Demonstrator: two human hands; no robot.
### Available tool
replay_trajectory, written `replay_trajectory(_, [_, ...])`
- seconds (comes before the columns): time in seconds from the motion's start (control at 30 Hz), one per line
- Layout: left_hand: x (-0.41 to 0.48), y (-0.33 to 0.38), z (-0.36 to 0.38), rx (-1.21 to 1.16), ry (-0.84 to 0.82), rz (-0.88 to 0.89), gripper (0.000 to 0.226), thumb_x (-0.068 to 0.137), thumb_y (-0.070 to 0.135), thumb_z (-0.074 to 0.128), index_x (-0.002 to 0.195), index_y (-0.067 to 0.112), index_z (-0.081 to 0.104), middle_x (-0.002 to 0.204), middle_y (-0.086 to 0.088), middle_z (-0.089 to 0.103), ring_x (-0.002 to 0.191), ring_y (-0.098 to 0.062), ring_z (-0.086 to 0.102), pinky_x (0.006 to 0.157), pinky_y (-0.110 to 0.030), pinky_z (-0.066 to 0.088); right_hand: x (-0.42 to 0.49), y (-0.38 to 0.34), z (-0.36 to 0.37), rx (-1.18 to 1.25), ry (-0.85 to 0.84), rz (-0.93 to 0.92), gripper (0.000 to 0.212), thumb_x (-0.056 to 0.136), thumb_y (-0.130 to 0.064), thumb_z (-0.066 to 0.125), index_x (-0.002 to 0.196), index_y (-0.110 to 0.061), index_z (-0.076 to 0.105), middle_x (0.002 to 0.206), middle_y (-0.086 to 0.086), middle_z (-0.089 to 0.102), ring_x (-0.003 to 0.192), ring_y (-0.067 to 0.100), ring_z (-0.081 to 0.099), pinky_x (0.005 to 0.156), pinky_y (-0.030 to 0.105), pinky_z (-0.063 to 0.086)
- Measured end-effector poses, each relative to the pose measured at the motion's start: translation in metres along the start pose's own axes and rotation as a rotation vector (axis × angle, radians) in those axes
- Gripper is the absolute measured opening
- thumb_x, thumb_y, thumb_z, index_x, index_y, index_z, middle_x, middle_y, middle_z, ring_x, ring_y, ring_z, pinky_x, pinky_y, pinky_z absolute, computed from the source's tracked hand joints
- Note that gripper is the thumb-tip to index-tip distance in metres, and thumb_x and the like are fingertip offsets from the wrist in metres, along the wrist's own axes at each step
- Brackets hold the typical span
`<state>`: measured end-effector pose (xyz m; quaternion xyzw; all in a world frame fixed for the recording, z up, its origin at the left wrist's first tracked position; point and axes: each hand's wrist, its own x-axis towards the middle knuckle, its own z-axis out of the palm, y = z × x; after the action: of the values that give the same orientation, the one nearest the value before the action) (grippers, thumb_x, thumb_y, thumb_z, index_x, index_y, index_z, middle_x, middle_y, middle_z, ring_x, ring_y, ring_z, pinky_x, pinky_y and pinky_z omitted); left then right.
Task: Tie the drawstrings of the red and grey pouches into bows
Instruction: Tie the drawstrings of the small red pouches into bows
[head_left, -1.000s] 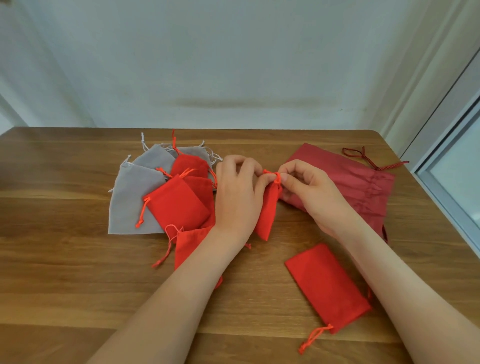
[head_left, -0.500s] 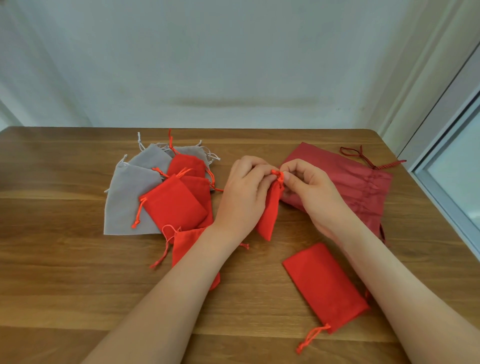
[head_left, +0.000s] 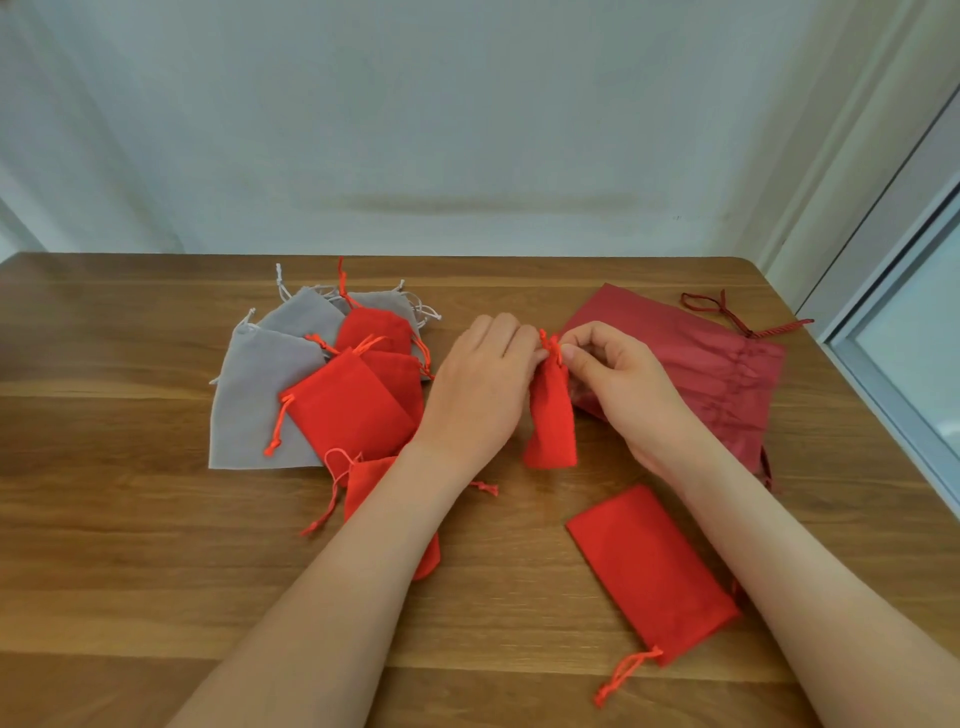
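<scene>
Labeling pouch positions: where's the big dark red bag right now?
In the head view, the large dark red bag lies flat at the table's far right, just behind the right hand, with its dark red cord trailing toward the window side.

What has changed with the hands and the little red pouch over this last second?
Very little. Both hands, the left hand and the right hand, still pinch the drawstring at the top of the small red pouch; only the fingers have shifted slightly on the string. The pile of pouches, the dark red bag and the table stayed put.
</scene>
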<state>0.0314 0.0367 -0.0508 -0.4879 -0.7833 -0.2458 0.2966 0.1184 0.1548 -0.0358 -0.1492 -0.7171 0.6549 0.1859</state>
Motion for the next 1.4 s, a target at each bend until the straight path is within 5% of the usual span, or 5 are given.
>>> replay_trajectory(0.37, [0.0, 0.0, 0.0, -0.201, -0.054, 0.028, 0.017, 0.09, 0.01, 0.038, 0.079, 0.005, 0.051, 0.083, -0.013, 0.05, 0.079, -0.023, 0.039, 0.076, -0.03, 0.033, 0.009, 0.011, -0.013, -0.249, 0.248, -0.014, 0.025, 0.092, -0.006, 0.053, 0.073, -0.02, 0.058, 0.067, -0.009, 0.054, 0.058, 0.001, 0.043, 0.057, 0.02, 0.035])
replay_trajectory(0.63, [0.002, 0.0, -0.002, -0.752, -0.299, -0.677, 0.022, 0.092, 0.038, 0.056, 0.102, 0.019, 0.052, 0.083, 0.003, 0.062, 0.069, -0.01, 0.058, 0.067, -0.023, 0.044, 0.011, 0.003, -0.014, -0.034, 0.208, -0.062, 0.015, 0.094, -0.003, 0.052, 0.083, -0.011, 0.06, 0.071, -0.001, 0.057, 0.057, -0.003, 0.05, 0.053, 0.012, 0.041])
replay_trajectory(0.77, [0.001, 0.004, 0.005, -0.918, -0.419, -0.706, 0.029, 0.08, 0.038, 0.071, 0.099, 0.018, 0.065, 0.091, 0.0, 0.069, 0.078, -0.008, 0.058, 0.073, -0.029, 0.047, 0.011, 0.002, -0.013, 0.052, 0.167, -0.078, 0.017, 0.094, -0.001, 0.051, 0.09, -0.013, 0.063, 0.082, 0.002, 0.064, 0.071, 0.004, 0.059, 0.064, 0.016, 0.048])
replay_trajectory(1.0, [0.021, -0.012, 0.011, -0.754, -0.314, -0.806, 0.017, 0.074, 0.043, 0.069, 0.077, 0.028, 0.063, 0.078, 0.0, 0.065, 0.075, -0.019, 0.06, 0.081, -0.044, 0.05, 0.018, 0.018, -0.02, -0.611, 0.192, -0.112, 0.048, 0.093, -0.016, 0.054, 0.139, -0.016, 0.039, 0.121, 0.004, 0.058, 0.111, 0.02, 0.054, 0.1, 0.033, 0.04])
replay_trajectory(1.4, [0.051, -0.041, 0.029, -0.322, -0.372, -0.85, 0.035, 0.092, 0.034, 0.058, 0.118, 0.011, 0.056, 0.109, -0.006, 0.061, 0.109, -0.025, 0.055, 0.079, -0.029, 0.036, 0.011, 0.021, -0.031, -1.181, 0.057, -0.121, 0.042, 0.084, -0.003, 0.043, 0.121, -0.022, 0.051, 0.121, -0.002, 0.051, 0.113, 0.021, 0.042, 0.094, 0.036, 0.024])
